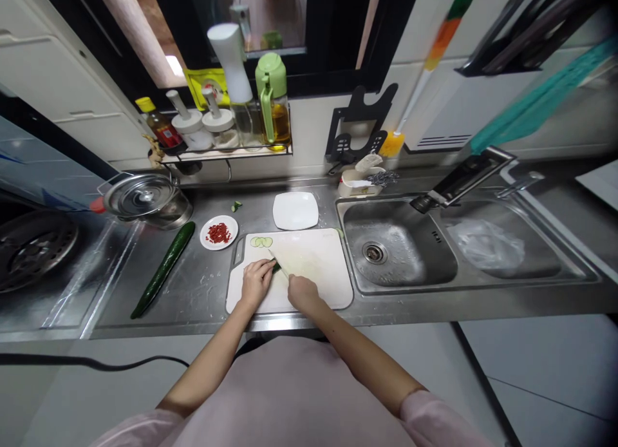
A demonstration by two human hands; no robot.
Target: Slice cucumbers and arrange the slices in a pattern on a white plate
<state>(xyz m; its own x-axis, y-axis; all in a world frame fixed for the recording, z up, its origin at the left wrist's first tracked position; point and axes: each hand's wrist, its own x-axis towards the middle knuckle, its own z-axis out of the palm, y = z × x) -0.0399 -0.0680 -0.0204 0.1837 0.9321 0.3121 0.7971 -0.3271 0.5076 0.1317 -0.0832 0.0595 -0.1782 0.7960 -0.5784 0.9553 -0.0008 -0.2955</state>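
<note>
On the white cutting board [323, 286], my left hand [257, 281] is closed over a short piece of cucumber [277, 266], mostly hidden under the fingers. My right hand [303, 294] grips a knife [279, 262], its blade pointing up and left against the end of the cucumber piece. A few thin cucumber slices [261, 242] lie overlapping at the board's upper left. Left of the board, a whole cucumber [164, 270] rests on the steel counter.
A small plate [205, 241] of chopped red bits and a white square plate [295, 210] stand behind the board. A lidded pot [168, 210] is at left. To the right is a double sink [410, 241]. A bottle rack [232, 153] hangs above the counter.
</note>
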